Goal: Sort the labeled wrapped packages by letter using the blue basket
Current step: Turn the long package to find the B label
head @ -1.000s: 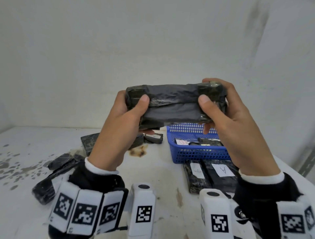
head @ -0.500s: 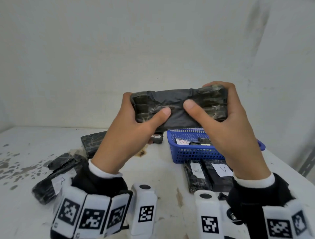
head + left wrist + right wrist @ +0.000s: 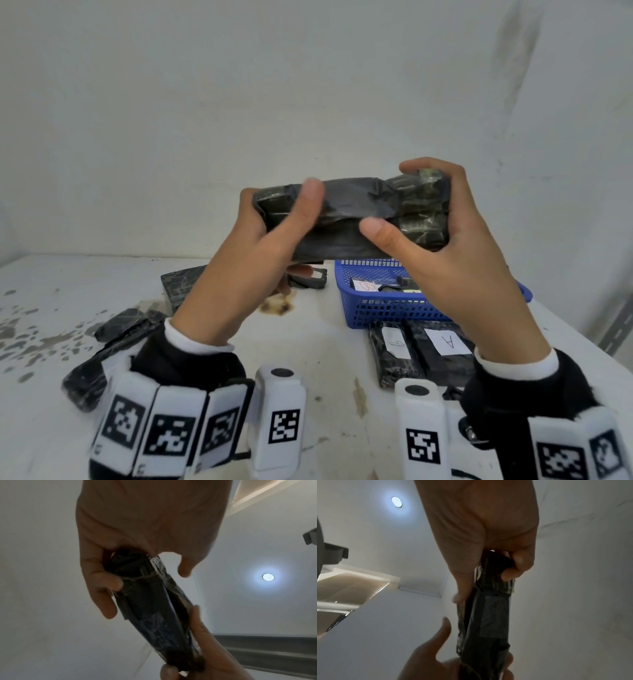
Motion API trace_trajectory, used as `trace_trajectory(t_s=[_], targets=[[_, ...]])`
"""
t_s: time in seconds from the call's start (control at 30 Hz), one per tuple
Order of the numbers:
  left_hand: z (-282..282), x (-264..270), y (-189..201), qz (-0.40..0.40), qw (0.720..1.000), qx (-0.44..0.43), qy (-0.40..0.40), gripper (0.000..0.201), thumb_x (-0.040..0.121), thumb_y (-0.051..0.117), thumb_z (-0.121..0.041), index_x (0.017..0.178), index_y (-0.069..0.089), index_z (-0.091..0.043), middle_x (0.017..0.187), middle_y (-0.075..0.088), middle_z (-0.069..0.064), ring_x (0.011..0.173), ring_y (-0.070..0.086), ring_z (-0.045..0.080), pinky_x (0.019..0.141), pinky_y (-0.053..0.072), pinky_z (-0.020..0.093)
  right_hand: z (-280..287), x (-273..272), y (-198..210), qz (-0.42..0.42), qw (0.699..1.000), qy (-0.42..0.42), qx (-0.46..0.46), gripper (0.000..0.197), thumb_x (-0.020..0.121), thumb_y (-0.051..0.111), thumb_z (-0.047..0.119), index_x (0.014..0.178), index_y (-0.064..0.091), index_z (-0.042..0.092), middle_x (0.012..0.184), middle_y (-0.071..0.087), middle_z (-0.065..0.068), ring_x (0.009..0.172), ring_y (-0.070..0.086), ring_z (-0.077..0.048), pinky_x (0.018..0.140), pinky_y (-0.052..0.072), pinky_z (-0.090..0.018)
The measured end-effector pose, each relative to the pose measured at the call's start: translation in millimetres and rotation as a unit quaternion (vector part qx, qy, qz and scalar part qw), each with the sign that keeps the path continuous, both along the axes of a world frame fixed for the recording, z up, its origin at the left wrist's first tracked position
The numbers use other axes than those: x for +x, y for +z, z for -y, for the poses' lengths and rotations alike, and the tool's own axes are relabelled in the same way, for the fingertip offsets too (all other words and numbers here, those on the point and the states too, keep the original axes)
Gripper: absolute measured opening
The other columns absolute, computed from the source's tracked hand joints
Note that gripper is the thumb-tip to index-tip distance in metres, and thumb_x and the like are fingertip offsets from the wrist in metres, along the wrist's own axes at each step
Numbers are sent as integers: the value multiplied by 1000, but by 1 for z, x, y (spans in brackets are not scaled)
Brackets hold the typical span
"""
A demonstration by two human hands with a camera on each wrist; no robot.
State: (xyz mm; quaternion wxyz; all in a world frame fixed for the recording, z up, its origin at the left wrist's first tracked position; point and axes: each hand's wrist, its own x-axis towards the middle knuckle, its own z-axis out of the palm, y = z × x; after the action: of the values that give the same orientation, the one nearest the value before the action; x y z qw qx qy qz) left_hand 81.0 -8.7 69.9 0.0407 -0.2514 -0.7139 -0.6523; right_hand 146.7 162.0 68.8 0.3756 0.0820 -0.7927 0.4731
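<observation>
Both hands hold one black wrapped package (image 3: 352, 209) up in the air above the table, long side level. My left hand (image 3: 260, 240) grips its left end, thumb lifted off the front face. My right hand (image 3: 445, 236) grips the right end, fingers curled over the top. No label shows on the side facing me. The wrist views show the same package (image 3: 154, 608) (image 3: 486, 615) edge-on between both hands. The blue basket (image 3: 376, 305) stands below, at the right, with a package labelled B (image 3: 364, 285) inside.
Two labelled packages (image 3: 421, 346) lie in front of the basket, one marked A (image 3: 447, 341). More black packages lie at the left (image 3: 113, 342) and behind my left hand (image 3: 181, 284). A brown stain (image 3: 277, 305) marks the white table; a wall stands close behind.
The package has been turned in my hands and tilted, showing a different face. My left thumb has lifted off it and my right thumb has slid toward the right end.
</observation>
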Motion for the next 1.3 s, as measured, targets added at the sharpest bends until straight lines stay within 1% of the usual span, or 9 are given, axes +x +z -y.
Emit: trace_trajectory(t_s=[0.1, 0.3, 0.53, 0.63, 0.8, 0.9, 1.0, 1.13, 1.3], targets=[[0, -4, 0, 19, 1000, -7, 8, 47, 80, 33, -72, 104, 44, -33, 100, 70, -2, 66, 73, 20, 49, 46, 30, -4, -1, 1, 6, 999, 11, -39, 37, 82, 62, 54, 116, 57, 40, 87, 65, 24, 71, 62, 3, 69, 52, -18], [4, -8, -1, 20, 999, 20, 33, 30, 92, 47, -55, 108, 49, -30, 99, 67, -5, 67, 71, 11, 48, 51, 22, -10, 1, 2, 27, 997, 17, -71, 29, 92, 58, 43, 120, 63, 38, 88, 63, 16, 55, 57, 3, 54, 44, -8], [6, -13, -3, 22, 999, 38, 26, 37, 88, 58, -56, 110, 61, -27, 106, 71, -8, 101, 68, 11, 95, 52, 39, -8, -2, 0, 18, 997, 19, -70, 29, 86, 64, 45, 115, 68, 41, 100, 71, 7, 85, 69, -8, 69, 55, -21], [6, -9, -1, 34, 999, 7, 4, 33, 90, 57, -52, 113, 59, -29, 107, 70, -7, 94, 71, 14, 88, 57, 38, -13, -4, -1, -4, 993, 13, -116, 46, 87, 72, 33, 129, 56, 42, 105, 70, 7, 90, 71, -2, 74, 51, -10], [7, -9, 0, 48, 998, 37, -19, 29, 95, 57, -28, 123, 53, -20, 119, 65, 4, 90, 73, 20, 87, 58, 40, -15, -3, 1, 49, 997, -24, -59, 49, 83, 67, 52, 131, 56, 45, 111, 68, 16, 77, 68, -7, 63, 50, -12], [7, -10, 1, 57, 994, 89, -35, 41, 85, 66, -30, 121, 52, -15, 117, 64, 5, 88, 73, 13, 94, 54, 40, -14, -2, 0, 54, 996, -22, -60, 46, 88, 66, 47, 133, 54, 47, 97, 68, 16, 65, 58, -19, 53, 50, -18], [7, -8, 2, 34, 995, 89, -20, 56, 65, 69, -41, 113, 51, -20, 115, 64, 5, 91, 72, 16, 94, 54, 34, -9, -1, 0, 30, 996, 6, -79, 41, 88, 70, 38, 127, 59, 43, 89, 69, 13, 69, 56, -34, 63, 55, -31], [8, -9, 0, 22, 997, 77, -1, 65, 61, 72, -40, 122, 53, -25, 117, 66, 1, 91, 73, 18, 93, 54, 32, -9, -5, -2, 8, 995, 14, -99, 39, 84, 71, 37, 122, 60, 35, 106, 72, 6, 80, 69, -10, 70, 54, -21], [6, -7, -1, 2, 999, 33, 9, 75, 68, 73, -51, 134, 48, -23, 113, 68, -8, 87, 73, 11, 92, 54, 36, -7, -4, -2, -24, 993, 17, -113, 38, 85, 73, 28, 119, 57, 34, 105, 73, 7, 86, 70, -2, 69, 51, -13]])
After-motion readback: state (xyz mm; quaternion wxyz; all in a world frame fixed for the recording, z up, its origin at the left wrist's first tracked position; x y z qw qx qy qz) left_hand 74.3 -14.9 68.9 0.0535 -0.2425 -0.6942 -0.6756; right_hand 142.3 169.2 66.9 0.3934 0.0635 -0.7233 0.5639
